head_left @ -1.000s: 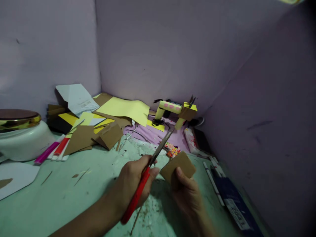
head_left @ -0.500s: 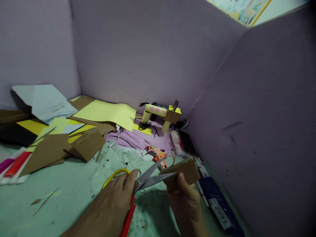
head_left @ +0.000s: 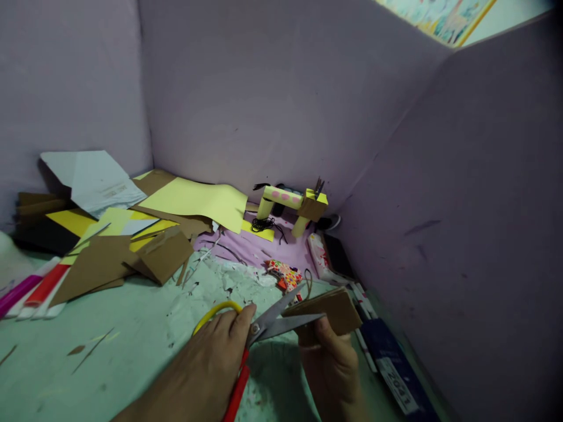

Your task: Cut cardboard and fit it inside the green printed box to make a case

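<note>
cardboard piece: where is it sitting?

the right hand is pinching it beside the parted scissors; the left hand is gripping their handles.

is it looking stiff?

light and stiffish, probably (layers are showing); i'd be pinching its right end.

The left hand and right hand are bare; the left forearm is uncovered as far as it shows.

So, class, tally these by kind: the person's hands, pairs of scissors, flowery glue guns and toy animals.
Hands: 2 (left hand, right hand)
Scissors: 1
Glue gun: 1
Toy animal: 1
Total: 5
</note>
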The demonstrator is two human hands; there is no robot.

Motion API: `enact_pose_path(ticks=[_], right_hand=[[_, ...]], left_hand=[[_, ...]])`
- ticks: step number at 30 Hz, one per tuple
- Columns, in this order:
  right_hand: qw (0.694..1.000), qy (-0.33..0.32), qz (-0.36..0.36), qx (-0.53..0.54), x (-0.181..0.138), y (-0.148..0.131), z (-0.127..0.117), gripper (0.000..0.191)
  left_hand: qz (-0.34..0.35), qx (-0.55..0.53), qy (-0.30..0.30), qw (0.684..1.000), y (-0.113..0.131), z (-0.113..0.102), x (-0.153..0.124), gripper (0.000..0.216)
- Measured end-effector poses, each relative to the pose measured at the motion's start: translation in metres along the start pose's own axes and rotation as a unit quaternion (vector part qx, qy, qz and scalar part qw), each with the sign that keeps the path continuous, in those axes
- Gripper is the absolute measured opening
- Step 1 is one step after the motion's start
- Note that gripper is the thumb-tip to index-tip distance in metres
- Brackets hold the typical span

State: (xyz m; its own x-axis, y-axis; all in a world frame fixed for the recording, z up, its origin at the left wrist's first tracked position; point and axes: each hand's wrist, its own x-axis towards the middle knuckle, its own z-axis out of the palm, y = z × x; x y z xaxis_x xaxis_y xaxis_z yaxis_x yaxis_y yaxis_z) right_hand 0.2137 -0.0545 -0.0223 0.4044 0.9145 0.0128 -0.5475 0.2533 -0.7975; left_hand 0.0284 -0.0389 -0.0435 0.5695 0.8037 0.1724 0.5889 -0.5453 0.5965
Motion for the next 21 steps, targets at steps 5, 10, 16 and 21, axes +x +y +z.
enact_pose_path(ticks=[5,10,16,21], right_hand=[[0.999,-0.034,0.018,-0.009,-0.001,0.003,-0.004,0.046],[0.999,-0.042,0.013,-0.01,0.0,0.005,-0.004,0.05],[0.999,-0.04,0.019,0.002,0.0,0.006,-0.005,0.048],[0.998,-0.038,0.041,0.01,0.0,0.006,-0.007,0.044]], left_hand=[[0.002,0.006,0.01,1.0,0.002,-0.001,0.0,0.063],[0.008,-0.007,0.032,0.999,0.002,-0.002,0.001,0.06],[0.013,-0.015,0.028,0.999,0.005,-0.004,0.002,0.061],[0.003,-0.048,0.005,0.999,0.009,-0.012,0.003,0.06]])
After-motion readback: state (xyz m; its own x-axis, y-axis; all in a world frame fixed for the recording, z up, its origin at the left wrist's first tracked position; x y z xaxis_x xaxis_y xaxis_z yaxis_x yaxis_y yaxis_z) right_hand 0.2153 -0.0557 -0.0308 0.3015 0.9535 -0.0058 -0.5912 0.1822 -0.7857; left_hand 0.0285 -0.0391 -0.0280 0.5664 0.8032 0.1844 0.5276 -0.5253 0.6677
